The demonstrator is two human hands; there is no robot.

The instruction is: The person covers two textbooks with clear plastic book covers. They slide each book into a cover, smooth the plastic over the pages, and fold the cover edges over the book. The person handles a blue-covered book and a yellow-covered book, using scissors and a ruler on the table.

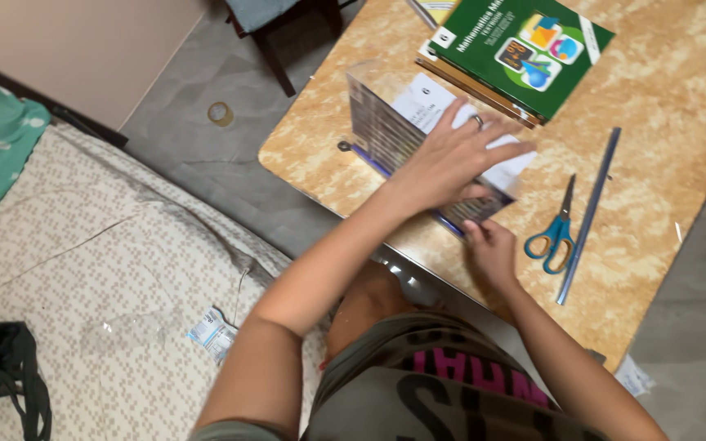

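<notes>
Two bare hands work on a book point(386, 131) lying near the front edge of the marbled bench point(680, 90). Left hand point(451, 159), fingers spread flat, presses down on the book's white label and clear plastic cover point(369, 82). Right hand point(490, 249) pinches the book's near corner with its fingertips. Just beside it lie blue-handled scissors point(556, 229) and a long ruler point(588, 214). A green textbook point(525, 49) rests beyond, on other books.

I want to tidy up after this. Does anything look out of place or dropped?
Yes: a roll of tape lies on the floor beside the table, and a crumpled wrapper sits on the bed's patterned cover.
</notes>
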